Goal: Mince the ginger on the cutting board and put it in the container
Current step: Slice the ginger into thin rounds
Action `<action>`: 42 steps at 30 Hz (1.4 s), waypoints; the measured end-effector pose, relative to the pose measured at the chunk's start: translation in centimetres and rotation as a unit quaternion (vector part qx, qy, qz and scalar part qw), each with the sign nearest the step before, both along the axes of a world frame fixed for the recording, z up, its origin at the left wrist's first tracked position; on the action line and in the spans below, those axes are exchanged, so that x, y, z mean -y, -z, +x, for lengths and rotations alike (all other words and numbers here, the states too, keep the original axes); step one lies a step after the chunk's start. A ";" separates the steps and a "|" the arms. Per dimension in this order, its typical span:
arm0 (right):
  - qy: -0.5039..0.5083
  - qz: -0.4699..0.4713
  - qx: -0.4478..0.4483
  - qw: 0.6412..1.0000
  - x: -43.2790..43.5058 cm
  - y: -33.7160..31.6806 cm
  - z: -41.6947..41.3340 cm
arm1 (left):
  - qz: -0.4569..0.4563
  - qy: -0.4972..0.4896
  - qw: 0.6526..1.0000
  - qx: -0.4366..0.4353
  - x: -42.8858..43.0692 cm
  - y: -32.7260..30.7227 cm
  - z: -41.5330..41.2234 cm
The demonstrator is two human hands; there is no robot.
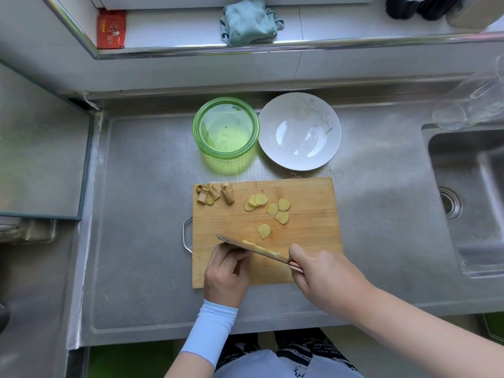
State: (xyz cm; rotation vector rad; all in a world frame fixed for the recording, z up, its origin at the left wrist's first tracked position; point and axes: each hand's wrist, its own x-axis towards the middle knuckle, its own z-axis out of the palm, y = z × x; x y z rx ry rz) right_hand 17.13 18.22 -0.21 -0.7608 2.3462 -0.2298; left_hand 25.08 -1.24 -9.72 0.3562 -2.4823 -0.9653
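A wooden cutting board lies on the steel counter. Several pale yellow ginger slices are scattered over its far half, and knobbly ginger offcuts sit in its far left corner. My right hand grips the handle of a knife, whose blade slants across the board's near half with ginger shreds stuck to it. My left hand has its fingers curled against the blade and holds down ginger, which the blade mostly hides. The green container stands beyond the board with only a few bits of ginger inside.
A white plate sits right of the green container. A sink lies to the right, with clear glass jars behind it. On the back ledge are a teal cloth and a red packet. A glass stove top lies to the left.
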 end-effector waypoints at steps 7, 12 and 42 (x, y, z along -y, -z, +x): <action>0.003 -0.001 0.016 1.000 0.1 -0.2 -0.1 | 0.010 -0.001 1.000 -0.009 0.0 0.2 -0.1; 0.001 -0.004 0.022 1.000 0.5 0.1 -0.4 | 0.020 -0.005 1.000 -0.002 -0.1 0.0 -0.1; 0.051 -0.012 0.032 0.998 4.2 0.5 -1.6 | 0.031 0.006 1.000 -0.003 -0.2 -0.4 0.0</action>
